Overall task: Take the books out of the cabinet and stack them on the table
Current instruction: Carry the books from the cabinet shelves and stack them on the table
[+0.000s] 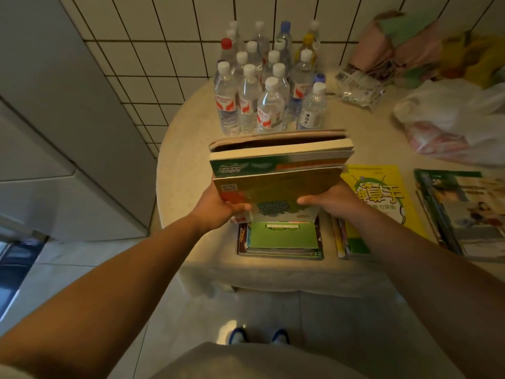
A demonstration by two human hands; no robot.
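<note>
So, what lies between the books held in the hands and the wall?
The head view shows a group of water bottles on the table there.

Left hand (218,206) and right hand (332,201) hold bunch of books (278,170) over small pile (281,239) on table (180,170). Water bottles (267,86) behind. Yellow book (377,198) beside pile.

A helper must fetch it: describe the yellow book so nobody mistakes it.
On the round table, three book piles line the near edge. The yellow book tops the middle pile, just right of the right hand. Its bright yellow cover with large outlined characters sets it apart from the neighbouring green book.
</note>
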